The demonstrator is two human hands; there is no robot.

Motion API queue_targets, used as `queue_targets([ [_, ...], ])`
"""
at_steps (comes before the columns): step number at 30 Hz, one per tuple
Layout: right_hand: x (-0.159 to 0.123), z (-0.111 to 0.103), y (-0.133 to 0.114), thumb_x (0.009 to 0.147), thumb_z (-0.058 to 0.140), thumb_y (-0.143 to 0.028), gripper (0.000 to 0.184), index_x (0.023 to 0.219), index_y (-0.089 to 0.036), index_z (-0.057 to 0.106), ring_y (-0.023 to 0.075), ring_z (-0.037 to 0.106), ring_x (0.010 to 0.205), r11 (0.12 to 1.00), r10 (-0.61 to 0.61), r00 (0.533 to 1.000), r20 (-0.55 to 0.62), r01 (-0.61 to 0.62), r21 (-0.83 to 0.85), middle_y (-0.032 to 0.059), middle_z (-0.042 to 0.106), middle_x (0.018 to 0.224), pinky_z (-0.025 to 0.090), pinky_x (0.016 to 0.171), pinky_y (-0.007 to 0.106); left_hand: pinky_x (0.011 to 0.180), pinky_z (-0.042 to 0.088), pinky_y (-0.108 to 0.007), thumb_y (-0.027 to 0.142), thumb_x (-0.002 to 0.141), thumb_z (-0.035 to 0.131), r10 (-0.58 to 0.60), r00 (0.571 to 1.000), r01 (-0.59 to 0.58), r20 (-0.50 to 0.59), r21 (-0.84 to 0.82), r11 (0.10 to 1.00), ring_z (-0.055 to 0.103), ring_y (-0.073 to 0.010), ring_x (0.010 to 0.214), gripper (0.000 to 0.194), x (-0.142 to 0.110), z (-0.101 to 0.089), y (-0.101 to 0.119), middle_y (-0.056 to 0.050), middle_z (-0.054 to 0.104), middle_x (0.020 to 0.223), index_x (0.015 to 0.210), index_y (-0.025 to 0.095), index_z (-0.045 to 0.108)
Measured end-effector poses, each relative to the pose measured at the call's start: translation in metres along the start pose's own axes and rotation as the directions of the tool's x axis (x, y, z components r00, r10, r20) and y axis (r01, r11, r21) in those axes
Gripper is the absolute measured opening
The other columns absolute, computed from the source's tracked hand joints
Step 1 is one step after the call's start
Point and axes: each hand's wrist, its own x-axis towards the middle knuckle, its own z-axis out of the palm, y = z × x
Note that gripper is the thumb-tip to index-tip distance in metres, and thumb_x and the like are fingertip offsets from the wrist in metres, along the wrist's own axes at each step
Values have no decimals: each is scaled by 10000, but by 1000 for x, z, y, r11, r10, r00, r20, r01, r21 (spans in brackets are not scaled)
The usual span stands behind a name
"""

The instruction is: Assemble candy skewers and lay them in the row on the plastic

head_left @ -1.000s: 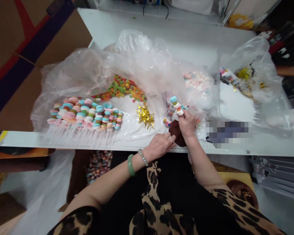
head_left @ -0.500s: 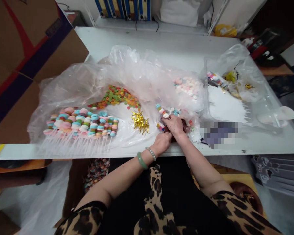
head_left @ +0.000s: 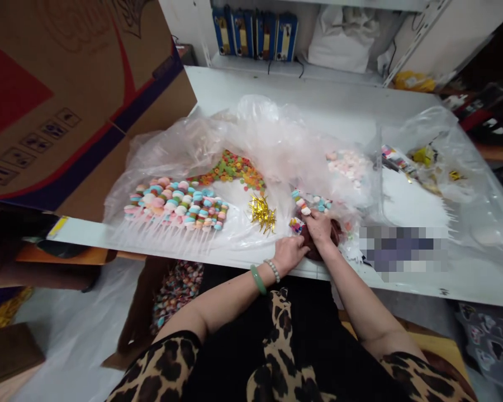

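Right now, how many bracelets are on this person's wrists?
2: a green bangle and a beaded bracelet, both on the left wrist, just behind the left hand. None shows on the right wrist.

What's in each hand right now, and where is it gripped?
The right hand seems to pinch a candy skewer at its candy stack; the exact grip is hidden. The left hand shows nothing held.

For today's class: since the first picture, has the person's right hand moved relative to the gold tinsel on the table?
Yes: the right hand has moved sideways toward the gold tinsel, to the person's left, judged against the tinsel because the head camera moved as well.
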Motion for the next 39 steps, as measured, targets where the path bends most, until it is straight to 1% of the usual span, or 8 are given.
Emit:
queue_targets([
  [5, -18, -14, -3, 830, 496, -489, 340, 693, -208, 628, 176, 481, 624, 951, -112, 980, -162, 152, 267, 7, 563, 628, 373, 619, 289, 746, 420, -301, 445, 904, 512, -52, 988, -5, -142, -371, 928, 604, -189, 792, 308, -18, -35, -15, -46, 699, 817, 796, 218, 691],
  [10, -46, -19, -46, 794, 577, -448, 263, 697, -207, 619, 157, 499, 622, 858, -238, 971, 6, 207, 470, -17, 536, 608, 371, 605, 265, 674, 436, -282, 484, 712, 733, -162, 984, 20, -72, -862, 506, 589, -157, 726, 407, -21, -83, -23, -47, 672, 852, 965, 168, 693],
  [14, -56, -6, -73, 735, 646, -424, 226, 755, -199, 648, 146, 529, 646, 706, -263, 949, 171, 68, 705, -23, 592, 663, 403, 607, 252, 584, 415, -264, 403, 629, 813, -190, 979, 126, 76, -954, 272, 588, -123, 581, 373, -25, -104, -35, -14, 631, 714, 851, 145, 662],
  [18, -61, 8, -83, 661, 709, -453, 315, 820, -188, 648, 79, 325, 429, 473, -73, 956, 285, -218, 853, -83, 421, 494, 265, 429, 225, 606, 453, -272, 359, 614, 827, -292, 952, 117, 92, -991, 69, 644, -147, 584, 367, -36, -106, -50, -6, 638, 683, 852, 152, 639],
  [23, -65, 19, -102, 586, 771, -435, 350, 815, -189, 673, 103, 432, 463, 378, -84, 898, 433, -373, 847, -34, 565, 578, 293, 410, 231, 657, 484, -296, 327, 607, 832, -243, 963, 140, 115, -986, 86, 662, -157, 634, 353, -45, -101, -50, -38, 693, 791, 870, 146, 681],
  [30, -44, 20, -113, 545, 793, -335, 250, 629, -158, 637, 87, 456, 521, 536, -245, 844, 477, -292, 792, -51, 541, 546, 371, 526, 237, 572, 432, -248, 374, 588, 841, -251, 957, 224, 144, -919, 324, 583, -124, 579, 299, -49, -114, -65, -65, 693, 682, 709, 126, 726],
  [34, -45, 17, -117, 609, 780, -393, 293, 667, -171, 597, 34, 211, 394, 444, -223, 837, 499, -369, 817, -111, 315, 447, 139, 400, 218, 505, 405, -230, 359, 558, 864, -368, 928, 142, 64, -972, 187, 549, -108, 519, 314, -47, -121, -75, -50, 648, 601, 649, 113, 692],
  [39, -71, 25, -120, 642, 783, -409, 326, 795, -182, 606, 24, 204, 394, 296, -220, 868, 445, -375, 878, -89, 407, 546, 110, 382, 224, 444, 334, -205, 309, 570, 867, -485, 867, -122, -113, -992, 13, 476, -69, 471, 300, -40, -121, -68, 16, 566, 549, 618, 132, 630],
])
